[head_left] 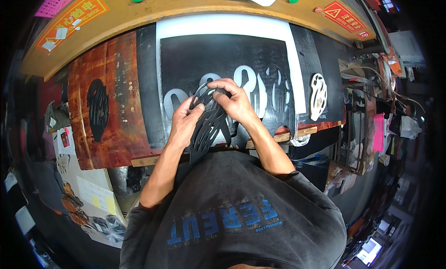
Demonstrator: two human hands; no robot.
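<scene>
Both hands are together over the near part of a black sheet (223, 53) that has several shoe-shaped openings cut through it. My left hand (182, 122) pinches a black strappy cut-out piece (209, 129) between thumb and fingers. On the same piece, the fingers of my right hand (234, 101) are closed round its upper end, where a thin strip loops up. Long slits run through the piece, which hangs down toward my shirt. Whether it is one layer or several I cannot tell. Beneath the black sheet lies a white board (223, 26).
A yellow machine beam (186, 13) with green buttons and warning stickers spans the far side. More black slotted pieces (97, 110) lie on the reddish-brown board (121, 83) at left. A cream slotted form (318, 97) rests at right. A wooden strip (283, 135) edges the table's front.
</scene>
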